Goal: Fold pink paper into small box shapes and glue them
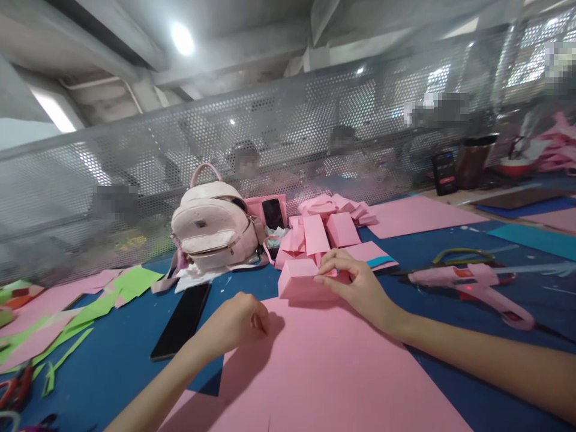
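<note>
Right hand [360, 288] pinching pink box [299, 282], glue gun [472, 285] at its 3 o'clock, left hand [236, 324] curled in a fist on pink sheet [315, 372], phone [182, 321] at its 9 o'clock

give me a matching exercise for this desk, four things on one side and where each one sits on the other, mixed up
Things:
1 backpack
2 glue gun
3 flat black phone
4 pink box

Places:
a on the blue mat, just left of the left hand
b under the fingers of the right hand
c standing upright near the mesh screen
d lying to the right of the right hand

Pairs: 1-c, 2-d, 3-a, 4-b
</note>
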`<state>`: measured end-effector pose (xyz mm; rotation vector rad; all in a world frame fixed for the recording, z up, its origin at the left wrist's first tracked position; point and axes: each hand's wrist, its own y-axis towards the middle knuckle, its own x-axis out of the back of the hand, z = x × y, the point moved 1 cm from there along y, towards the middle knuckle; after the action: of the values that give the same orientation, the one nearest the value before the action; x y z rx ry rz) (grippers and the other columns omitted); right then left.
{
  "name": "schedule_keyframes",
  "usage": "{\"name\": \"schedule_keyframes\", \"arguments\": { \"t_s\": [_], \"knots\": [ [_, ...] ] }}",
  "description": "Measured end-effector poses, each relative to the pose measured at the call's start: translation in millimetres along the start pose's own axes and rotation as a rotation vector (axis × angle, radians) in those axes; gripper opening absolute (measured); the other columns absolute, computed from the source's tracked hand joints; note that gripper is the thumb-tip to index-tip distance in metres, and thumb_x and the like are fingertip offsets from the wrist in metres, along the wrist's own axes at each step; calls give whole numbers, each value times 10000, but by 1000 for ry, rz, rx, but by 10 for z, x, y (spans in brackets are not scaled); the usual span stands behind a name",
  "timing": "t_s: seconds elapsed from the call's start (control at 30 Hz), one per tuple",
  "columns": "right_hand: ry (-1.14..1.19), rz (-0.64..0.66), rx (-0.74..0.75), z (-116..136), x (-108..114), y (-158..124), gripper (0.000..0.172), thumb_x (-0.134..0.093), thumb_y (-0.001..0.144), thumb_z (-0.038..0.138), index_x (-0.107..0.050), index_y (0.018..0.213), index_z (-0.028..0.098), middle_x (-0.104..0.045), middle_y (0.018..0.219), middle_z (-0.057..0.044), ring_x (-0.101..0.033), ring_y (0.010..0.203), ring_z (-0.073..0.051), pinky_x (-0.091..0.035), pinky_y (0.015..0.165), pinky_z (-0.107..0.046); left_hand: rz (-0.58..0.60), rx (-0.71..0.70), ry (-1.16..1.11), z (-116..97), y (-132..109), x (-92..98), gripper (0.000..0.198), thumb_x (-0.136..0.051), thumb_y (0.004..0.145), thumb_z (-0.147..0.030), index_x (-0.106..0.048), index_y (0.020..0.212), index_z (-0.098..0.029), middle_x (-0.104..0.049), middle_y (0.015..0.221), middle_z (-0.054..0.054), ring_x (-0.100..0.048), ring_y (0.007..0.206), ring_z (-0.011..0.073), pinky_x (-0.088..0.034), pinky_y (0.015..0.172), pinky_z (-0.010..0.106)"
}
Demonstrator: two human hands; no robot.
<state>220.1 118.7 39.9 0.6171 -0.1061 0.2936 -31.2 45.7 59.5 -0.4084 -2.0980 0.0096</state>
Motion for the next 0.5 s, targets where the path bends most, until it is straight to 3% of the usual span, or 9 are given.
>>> {"name": "schedule_keyframes", "arguments": {
  "t_s": [0.23,0.5],
  "knots": [
    [3,8,4,9,15,2,119,-760,820,326,-704,759,241,-587,876,-13,-563,910,-219,-398,906,-388,21,-4,85,32,-4,1,344,-538,655,-43,-818,752,-218,-794,761,14,-704,729,179,-438,652,237],
    [-3,4,-1,3,17,1,125,-758,820,335,-706,758,241,-583,871,-15,-566,893,-221,-412,895,-391,-7,-20,159,12,-7,-58,260,-577,659,-109,-798,735,-221,-766,725,14,-667,660,179,-366,568,233]
  ]
}}
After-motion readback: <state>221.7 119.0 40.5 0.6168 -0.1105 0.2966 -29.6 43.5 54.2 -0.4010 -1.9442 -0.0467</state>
